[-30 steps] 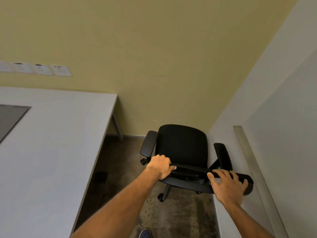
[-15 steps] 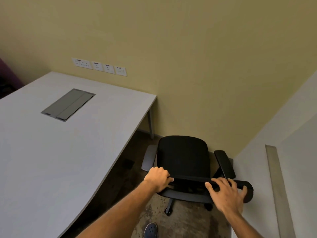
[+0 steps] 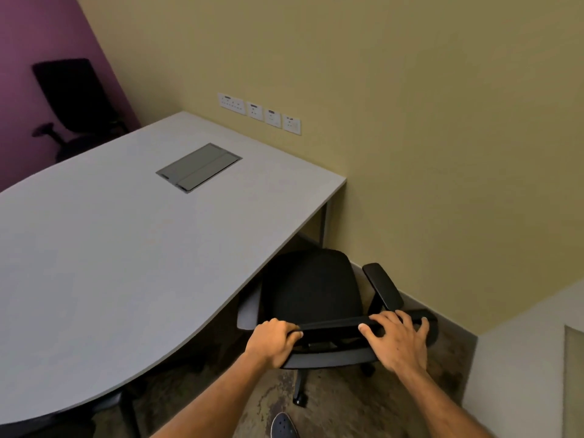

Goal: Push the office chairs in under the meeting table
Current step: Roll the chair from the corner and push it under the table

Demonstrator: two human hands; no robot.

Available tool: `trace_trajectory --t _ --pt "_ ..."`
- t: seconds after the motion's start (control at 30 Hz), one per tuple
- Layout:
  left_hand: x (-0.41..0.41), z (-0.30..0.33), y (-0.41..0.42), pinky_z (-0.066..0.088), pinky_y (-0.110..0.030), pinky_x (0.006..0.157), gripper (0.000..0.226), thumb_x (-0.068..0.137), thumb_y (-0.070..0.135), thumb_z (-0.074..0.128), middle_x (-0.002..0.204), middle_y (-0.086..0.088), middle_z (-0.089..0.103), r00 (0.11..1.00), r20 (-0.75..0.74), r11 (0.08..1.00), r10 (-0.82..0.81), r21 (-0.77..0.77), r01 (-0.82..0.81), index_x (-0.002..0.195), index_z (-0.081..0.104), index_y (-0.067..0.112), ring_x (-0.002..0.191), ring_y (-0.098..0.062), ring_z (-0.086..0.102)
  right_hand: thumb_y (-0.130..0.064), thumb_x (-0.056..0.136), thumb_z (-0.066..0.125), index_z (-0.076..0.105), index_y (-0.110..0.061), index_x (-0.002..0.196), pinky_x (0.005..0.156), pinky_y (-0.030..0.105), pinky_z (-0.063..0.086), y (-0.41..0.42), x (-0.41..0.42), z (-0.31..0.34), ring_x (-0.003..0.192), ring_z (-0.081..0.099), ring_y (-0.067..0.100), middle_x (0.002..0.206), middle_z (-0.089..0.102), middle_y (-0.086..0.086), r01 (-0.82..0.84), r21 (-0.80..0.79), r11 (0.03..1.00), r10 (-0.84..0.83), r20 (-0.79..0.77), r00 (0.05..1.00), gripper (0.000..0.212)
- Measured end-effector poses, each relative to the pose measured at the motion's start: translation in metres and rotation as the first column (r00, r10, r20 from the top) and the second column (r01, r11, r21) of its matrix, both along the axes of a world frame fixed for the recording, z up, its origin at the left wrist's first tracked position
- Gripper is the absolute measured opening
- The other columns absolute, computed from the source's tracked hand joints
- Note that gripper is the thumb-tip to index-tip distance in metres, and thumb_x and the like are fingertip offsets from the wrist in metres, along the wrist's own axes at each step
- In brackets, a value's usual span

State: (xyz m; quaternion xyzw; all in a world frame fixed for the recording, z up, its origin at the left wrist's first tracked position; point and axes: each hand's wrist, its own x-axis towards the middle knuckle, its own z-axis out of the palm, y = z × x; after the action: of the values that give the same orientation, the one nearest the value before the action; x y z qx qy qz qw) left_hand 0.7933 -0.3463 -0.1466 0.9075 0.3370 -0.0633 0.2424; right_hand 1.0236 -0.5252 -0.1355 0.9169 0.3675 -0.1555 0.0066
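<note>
A black office chair [image 3: 311, 290] on castors stands at the right edge of the grey meeting table [image 3: 110, 263], near the yellow wall. Its left armrest and the seat's left edge lie under the tabletop; the right armrest [image 3: 382, 286] is out in the open. My left hand [image 3: 273, 341] grips the left end of the chair's backrest top. My right hand [image 3: 396, 339] lies over the right end of the same backrest, fingers spread and curled on it. A second black chair [image 3: 68, 99] stands at the far side, against the purple wall.
A grey cable hatch [image 3: 199, 167] is set into the tabletop. Wall sockets [image 3: 259, 112] sit on the yellow wall behind. A table leg [image 3: 322, 222] stands just beyond the chair. A white wall [image 3: 521, 358] closes in on the right. My shoe [image 3: 283, 425] is on the mottled floor.
The view has swung left, bringing more table and the purple wall into sight. The chair has rolled toward the table, its left armrest now under the edge. Both hands kept their hold.
</note>
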Motion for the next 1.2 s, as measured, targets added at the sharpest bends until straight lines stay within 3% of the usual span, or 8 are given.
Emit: trace_trajectory --t 0.17,0.33,0.6,0.83,1.07,1.2 --pt "0.001 -0.005 0.022 0.050 -0.035 0.093 0.044 0.101 0.052 0.038 0.124 0.010 0.070 0.991 0.039 0.991 0.127 -0.052 -0.125 0.130 0.064 0.033 0.111 -0.015 0.064 -0.082 0.088 0.026 0.058 -0.045 0.132 0.119 0.062 -0.004 0.056 0.030 0.001 0.147 0.029 0.011 0.145 0.051 -0.019 -0.166 0.025 0.986 0.166 -0.016 0.986 0.066" --pt "0.013 -0.005 0.054 0.048 -0.041 0.102 0.052 0.098 0.058 0.034 0.135 0.003 0.065 0.977 0.021 0.972 0.214 -0.099 -0.211 0.139 0.056 0.036 0.121 -0.024 0.060 -0.090 0.071 0.005 0.056 -0.044 0.136 0.122 0.056 -0.006 0.121 0.065 0.001 0.149 0.026 0.012 0.151 0.048 -0.016 -0.321 0.070 0.944 0.324 -0.031 0.946 0.094" --pt "0.030 -0.010 0.104 0.043 -0.044 0.108 0.052 0.101 0.057 0.033 0.144 0.000 0.058 0.954 0.010 0.943 0.300 -0.151 -0.296 0.145 0.049 0.036 0.131 -0.028 0.053 -0.080 0.089 0.024 0.059 -0.043 0.133 0.122 0.056 0.002 0.212 0.102 -0.005 0.143 0.035 0.013 0.144 0.054 -0.014 -0.492 0.030 0.870 0.493 -0.022 0.870 0.067" --pt "0.060 -0.013 0.135 0.045 -0.044 0.107 0.050 0.100 0.057 0.035 0.142 0.003 0.060 0.896 0.050 0.888 0.440 -0.172 -0.427 0.145 0.049 0.040 0.129 -0.024 0.055 -0.083 0.083 0.009 0.061 -0.040 0.129 0.116 0.047 0.021 0.289 0.146 -0.008 0.131 0.045 0.016 0.136 0.059 -0.012 -0.651 0.041 0.758 0.649 0.049 0.759 0.081" --pt "0.119 -0.012 0.163 0.047 -0.046 0.104 0.062 0.093 0.068 0.031 0.142 0.004 0.059 0.807 0.027 0.798 0.590 -0.166 -0.579 0.145 0.047 0.040 0.127 -0.024 0.056 -0.085 0.083 0.008 0.063 -0.038 0.128 0.119 0.047 0.020 0.371 0.205 -0.013 0.133 0.046 0.017 0.138 0.060 -0.010 -0.754 0.060 0.654 0.751 0.071 0.656 0.085" --pt "0.141 -0.005 0.182 0.047 -0.043 0.103 0.068 0.089 0.075 0.032 0.140 0.005 0.061 0.759 -0.009 0.749 0.651 -0.154 -0.644 0.145 0.049 0.040 0.125 -0.021 0.057 -0.076 0.088 0.022 0.065 -0.036 0.126 0.120 0.047 0.018 0.402 0.224 -0.018 0.132 0.047 0.017 0.136 0.062 -0.009 -0.778 0.083 0.623 0.776 0.060 0.628 0.070"
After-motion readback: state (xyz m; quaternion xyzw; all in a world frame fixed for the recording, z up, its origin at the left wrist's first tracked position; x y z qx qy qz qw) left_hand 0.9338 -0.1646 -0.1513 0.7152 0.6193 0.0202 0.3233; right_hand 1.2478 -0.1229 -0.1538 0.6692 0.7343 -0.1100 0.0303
